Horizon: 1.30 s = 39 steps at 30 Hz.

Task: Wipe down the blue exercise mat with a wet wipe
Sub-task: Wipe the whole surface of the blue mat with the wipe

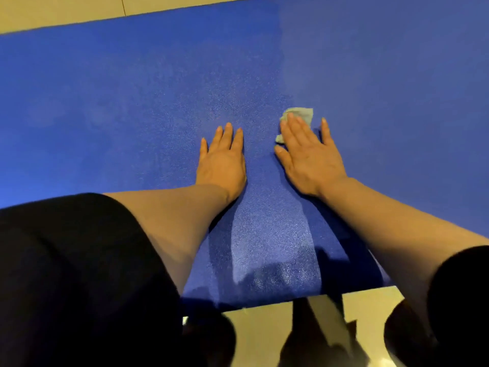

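While the person leaned forward over the floor, both bare forearms reached out across the mat [119, 102], which was blue and filled most of the view. Its far edge ran along a pale floor [60, 11] at the top, and its near edge lay close to the person's body, with more of that pale floor showing below it.

The left hand [222, 160] lay flat on the mat, palm down, fingers straight and close together, pointing away from the person. It held nothing.

The right hand [308, 157] lay just beside it, also palm down, fingers straight and a little spread, the thumb out toward the left hand. Under its fingers was the wipe [301, 113], a crumpled grey-white piece pressed against the mat. A part of it stuck out past the fingertips and a smaller bit showed at the thumb side. The hand pressed on it with flat fingers rather than gripping it.

The 2 hands were apart, with a strip of mat between them. Nearer the person, between the forearms, that strip looked shiny and lighter in patches, as though damp. To the right of the wipe the mat had a paler, duller tone than on the left.

Dark sleeves [79, 260] covered the upper arms at the bottom corners, and dark shadows fell on the floor below the near edge.
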Available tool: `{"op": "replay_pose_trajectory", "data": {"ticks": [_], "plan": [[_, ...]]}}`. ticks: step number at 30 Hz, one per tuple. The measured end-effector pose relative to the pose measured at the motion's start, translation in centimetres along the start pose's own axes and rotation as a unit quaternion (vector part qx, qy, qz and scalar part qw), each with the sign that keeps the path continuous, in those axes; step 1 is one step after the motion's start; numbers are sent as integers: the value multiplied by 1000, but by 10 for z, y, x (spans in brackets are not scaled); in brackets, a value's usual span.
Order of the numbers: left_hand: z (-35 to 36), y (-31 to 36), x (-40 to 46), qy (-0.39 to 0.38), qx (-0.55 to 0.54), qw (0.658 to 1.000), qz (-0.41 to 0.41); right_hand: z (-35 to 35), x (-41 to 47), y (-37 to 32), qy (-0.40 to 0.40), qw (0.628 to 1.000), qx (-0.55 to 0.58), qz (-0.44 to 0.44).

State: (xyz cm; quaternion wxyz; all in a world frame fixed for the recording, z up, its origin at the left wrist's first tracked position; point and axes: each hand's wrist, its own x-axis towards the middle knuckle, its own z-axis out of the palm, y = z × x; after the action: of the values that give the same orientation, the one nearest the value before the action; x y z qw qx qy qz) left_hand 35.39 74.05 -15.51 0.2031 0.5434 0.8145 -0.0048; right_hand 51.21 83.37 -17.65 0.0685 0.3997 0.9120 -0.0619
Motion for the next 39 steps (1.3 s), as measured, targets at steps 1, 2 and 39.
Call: {"op": "replay_pose_trajectory", "data": {"ticks": [1, 2, 39], "plan": [[0, 3, -6, -18, 0, 1000, -2, 0, -3, -2, -9, 999, 4, 31], [-1, 7, -12, -34, 2, 999, -2, -1, -7, -11, -20, 998, 11, 52], [18, 45, -200, -106, -25, 993, -36, -23, -113, -34, -147, 986, 31, 68]]}}
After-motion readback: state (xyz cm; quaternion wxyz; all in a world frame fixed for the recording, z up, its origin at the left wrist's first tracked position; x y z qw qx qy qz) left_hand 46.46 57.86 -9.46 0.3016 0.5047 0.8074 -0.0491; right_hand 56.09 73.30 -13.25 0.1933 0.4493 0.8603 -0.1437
